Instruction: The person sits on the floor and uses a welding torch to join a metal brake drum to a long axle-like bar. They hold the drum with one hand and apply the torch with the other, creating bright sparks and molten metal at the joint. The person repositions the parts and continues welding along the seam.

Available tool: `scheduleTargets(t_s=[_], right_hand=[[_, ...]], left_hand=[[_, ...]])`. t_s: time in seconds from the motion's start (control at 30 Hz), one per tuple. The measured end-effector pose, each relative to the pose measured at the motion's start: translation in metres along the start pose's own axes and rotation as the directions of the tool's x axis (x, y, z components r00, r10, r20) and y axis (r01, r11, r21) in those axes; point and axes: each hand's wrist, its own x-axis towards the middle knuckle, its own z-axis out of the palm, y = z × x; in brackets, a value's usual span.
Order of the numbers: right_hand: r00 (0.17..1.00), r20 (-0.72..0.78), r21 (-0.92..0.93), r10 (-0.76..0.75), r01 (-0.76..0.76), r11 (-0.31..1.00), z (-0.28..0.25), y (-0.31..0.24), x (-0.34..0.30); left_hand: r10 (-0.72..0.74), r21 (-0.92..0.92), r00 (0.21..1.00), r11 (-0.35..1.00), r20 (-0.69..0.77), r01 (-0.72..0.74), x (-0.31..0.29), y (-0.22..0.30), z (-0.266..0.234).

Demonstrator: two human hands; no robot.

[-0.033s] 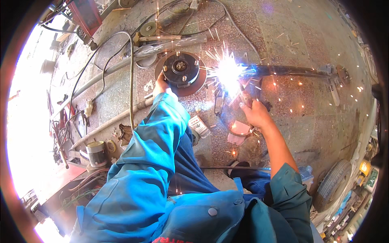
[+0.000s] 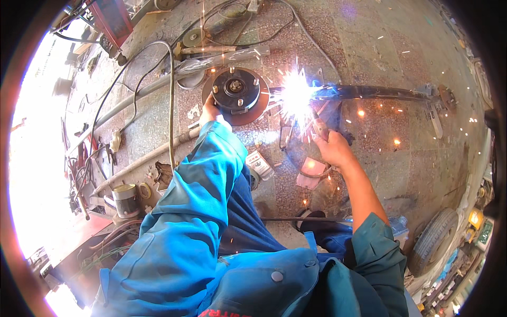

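Observation:
My left hand [image 2: 211, 113] grips the near left edge of a black wheel hub [image 2: 235, 85] with studs and a rusty disc rim; its fingers are partly hidden by the hub. My right hand [image 2: 335, 150] is wrapped round the handle of a welding electrode holder [image 2: 320, 128]. Just beyond the holder's tip, a white-blue welding arc [image 2: 297, 95] throws sparks and hides the metal under it. From the arc a dark metal beam [image 2: 377, 92] runs right to a bracketed end [image 2: 441, 98]. The hub lies left of the arc.
Hoses and cables cross the floor at left, beside long metal pipes [image 2: 150, 161]. An angle grinder [image 2: 216, 26] lies beyond the hub. A tin can [image 2: 125, 201] stands lower left, a tyre [image 2: 434, 242] lower right. Near my legs lie a small box [image 2: 260, 165] and pink paper [image 2: 311, 173].
The sparks have a different pattern, with glowing bits scattered elsewhere on the floor. Both hands, the hub and the beam look unmoved.

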Motion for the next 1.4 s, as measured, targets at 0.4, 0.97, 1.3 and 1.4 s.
scheduleTargets(t_s=[0.4,0.97,1.3,1.4], right_hand=[[0.993,-0.071,-0.024,-0.093,0.091,0.996,0.012,0.028,0.018],[0.938,-0.345,-0.415,-0.008,-0.145,0.898,-0.150,0.191,0.065],[0.869,-0.422,-0.211,-0.259,0.184,0.960,-0.011,0.124,0.076],[0.953,-0.192,-0.174,-0.233,0.201,0.964,0.037,0.063,0.066]], left_hand=[[0.029,-0.027,0.979,0.999,0.200,-0.024,0.090,-0.013,-0.050],[-0.073,-0.014,0.997,0.997,0.035,0.074,-0.008,-0.001,-0.004],[-0.057,0.059,0.996,0.997,0.064,0.054,-0.015,-0.001,-0.001],[-0.059,0.060,0.993,0.997,0.106,0.053,0.003,0.003,-0.019]])
